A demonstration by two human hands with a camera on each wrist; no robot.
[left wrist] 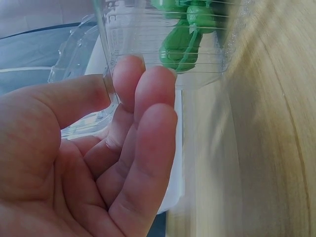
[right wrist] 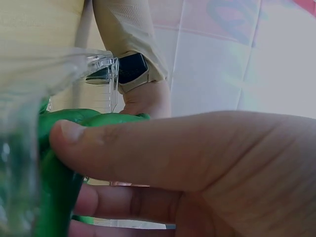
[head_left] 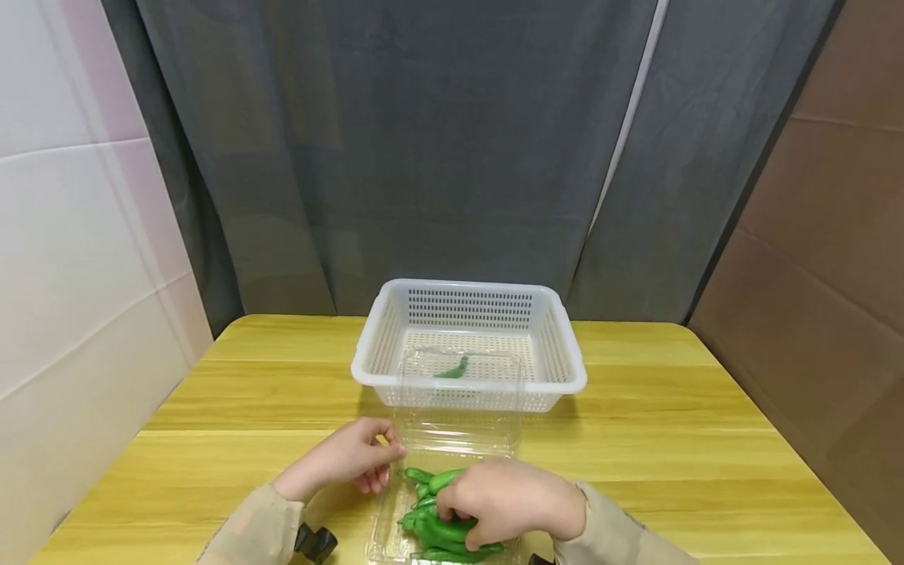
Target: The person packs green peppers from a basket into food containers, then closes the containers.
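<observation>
Seen from the head view: a clear plastic clamshell box [head_left: 452, 439] lying open at the near edge of the wooden table [head_left: 706, 439], lid propped up toward the far side, tray heaped with green peppers [head_left: 424, 527]. Just beyond, a white perforated basket [head_left: 469, 342] with one lone green pepper [head_left: 453, 369] on its floor. Right hand [head_left: 510, 500] lying over the pile, fingers curled down around a pepper. Left hand [head_left: 351, 455] at the box's left edge, thumb and fingertips pinching the rim near the hinge.

Shown only by the left wrist view: thumb on one side of the clear wall, fingers [left wrist: 143, 94] on the other, peppers visible through the ribbed plastic. Shown only by the right wrist view: thumb [right wrist: 143, 148] pressed across a pepper with fingers wrapped beneath — a firm hold — plus a dark wrist-worn device [right wrist: 132, 68] on the opposite beige sleeve [right wrist: 126, 29].

No readable writing or brand anywhere — not on box, basket or device.
</observation>
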